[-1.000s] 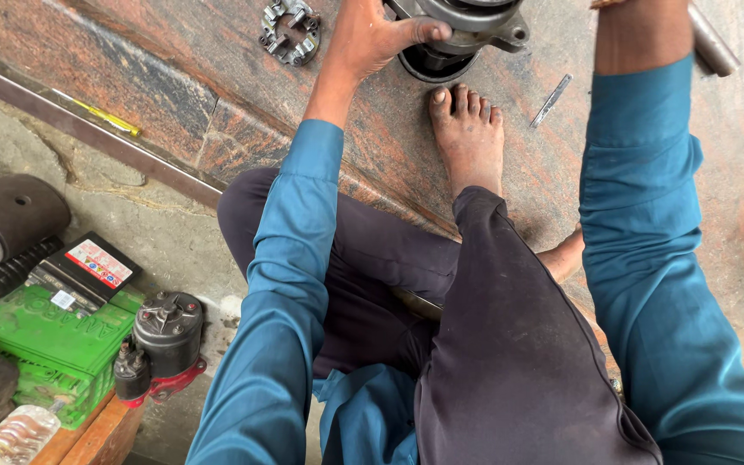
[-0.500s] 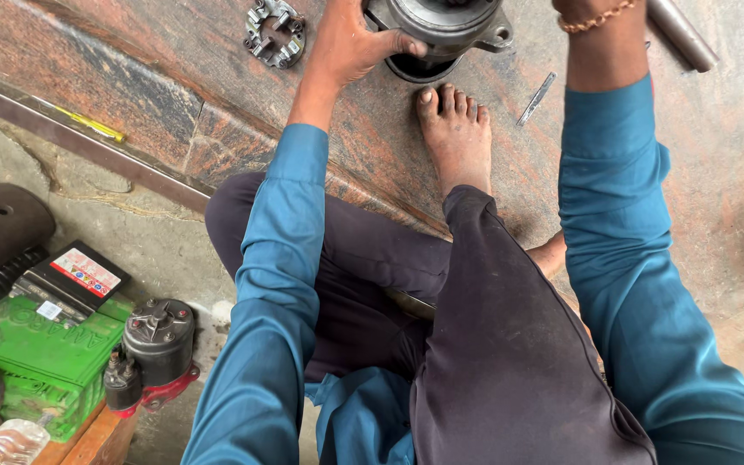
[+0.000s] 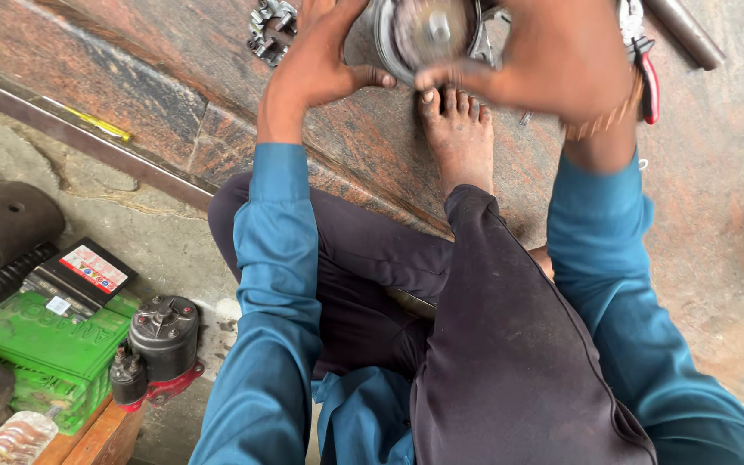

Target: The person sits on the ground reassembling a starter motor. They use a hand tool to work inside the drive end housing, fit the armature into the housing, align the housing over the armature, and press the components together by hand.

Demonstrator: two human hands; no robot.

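Round metal motor housing (image 3: 428,34) at top centre of frame, on the stone slab (image 3: 157,103) just above the bare foot (image 3: 460,138), flat face with central shaft turned up toward the camera, axis roughly along the line of sight. Left hand (image 3: 320,56) curled against its left rim, thumb reaching to the lower edge; right hand (image 3: 553,73), blurred, clasped over its right side, fingertips at the lower rim, both equally near. Against half a second earlier: housing face now turned up, right hand down onto it from the frame edge, red-handled pliers (image 3: 646,73) newly showing at upper right.
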